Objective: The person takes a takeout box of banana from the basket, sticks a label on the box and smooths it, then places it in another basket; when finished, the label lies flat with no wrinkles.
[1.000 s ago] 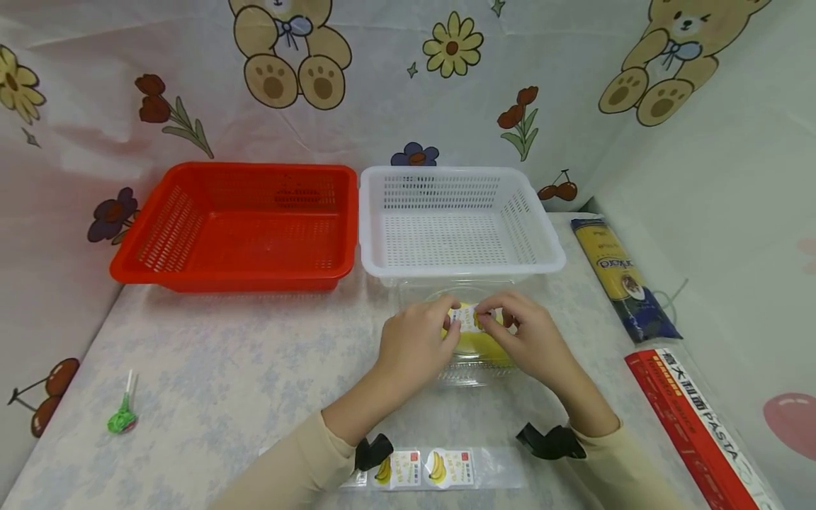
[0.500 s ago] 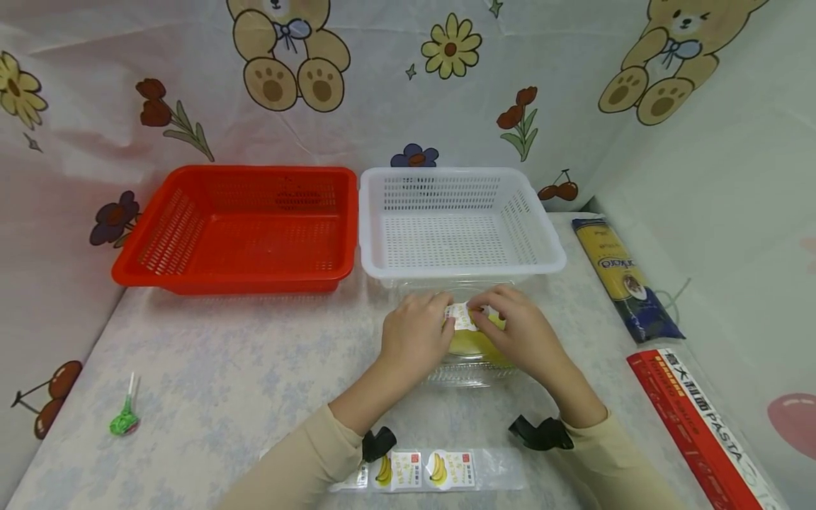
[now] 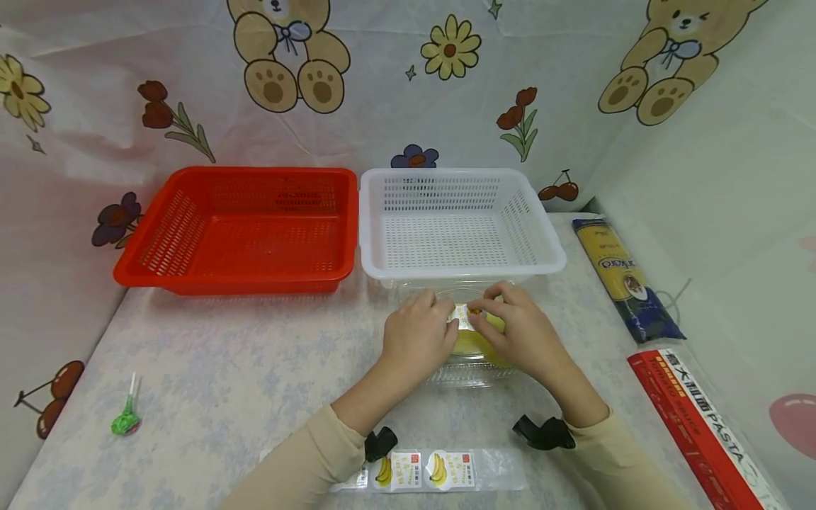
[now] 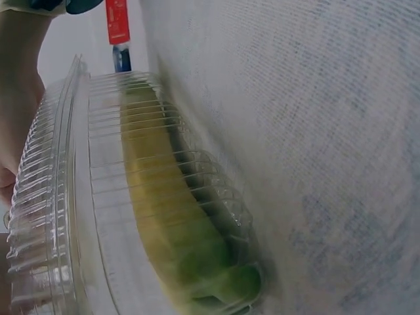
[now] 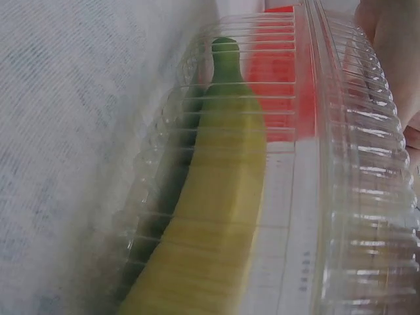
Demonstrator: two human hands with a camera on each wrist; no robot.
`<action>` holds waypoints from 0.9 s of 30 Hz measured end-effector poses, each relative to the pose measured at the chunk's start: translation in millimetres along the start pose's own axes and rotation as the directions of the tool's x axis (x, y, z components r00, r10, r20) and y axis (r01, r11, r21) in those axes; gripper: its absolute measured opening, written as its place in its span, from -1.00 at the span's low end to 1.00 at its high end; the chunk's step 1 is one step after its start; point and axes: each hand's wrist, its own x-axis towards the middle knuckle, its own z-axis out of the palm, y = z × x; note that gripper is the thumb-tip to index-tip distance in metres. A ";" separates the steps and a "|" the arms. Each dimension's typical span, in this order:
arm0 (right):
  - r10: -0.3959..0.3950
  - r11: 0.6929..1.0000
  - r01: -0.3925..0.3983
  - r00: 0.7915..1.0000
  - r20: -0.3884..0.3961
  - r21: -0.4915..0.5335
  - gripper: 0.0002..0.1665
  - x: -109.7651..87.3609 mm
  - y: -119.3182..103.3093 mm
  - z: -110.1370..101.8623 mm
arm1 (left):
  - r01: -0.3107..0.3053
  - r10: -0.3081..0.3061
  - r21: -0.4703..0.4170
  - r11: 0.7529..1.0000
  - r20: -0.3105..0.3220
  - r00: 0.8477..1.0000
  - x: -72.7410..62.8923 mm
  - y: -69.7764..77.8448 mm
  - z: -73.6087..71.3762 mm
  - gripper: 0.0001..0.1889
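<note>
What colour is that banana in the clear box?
The banana is mostly yellow, turning green at its narrow end; the right wrist view shows it best.

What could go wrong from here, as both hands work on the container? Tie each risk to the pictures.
1. The banana label could crease or go on crooked, as the left hand and right hand are at its opposite ends.
2. The clear plastic clamshell might flex if pressed; its ribbed walls look thin.
3. The left sleeve might drag the label strip, which it overlaps in the head view.
</note>
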 end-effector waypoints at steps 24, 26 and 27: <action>-0.081 0.996 0.083 0.989 -0.125 0.015 -0.82 -15.2 14.8 -0.9 | -0.030 0.028 -0.024 0.999 -0.073 0.997 -7.8 -6.6 1.9 -0.88; -0.082 0.996 0.086 0.988 -0.130 0.023 -0.84 -15.6 15.5 -0.3 | -0.029 0.027 -0.019 0.999 -0.082 0.996 -8.2 -7.3 2.9 -0.89; -0.082 0.996 0.086 0.988 -0.132 0.025 -0.85 -15.7 15.7 -0.2 | -0.028 0.026 -0.019 0.999 -0.086 0.996 -8.3 -7.5 3.0 -0.90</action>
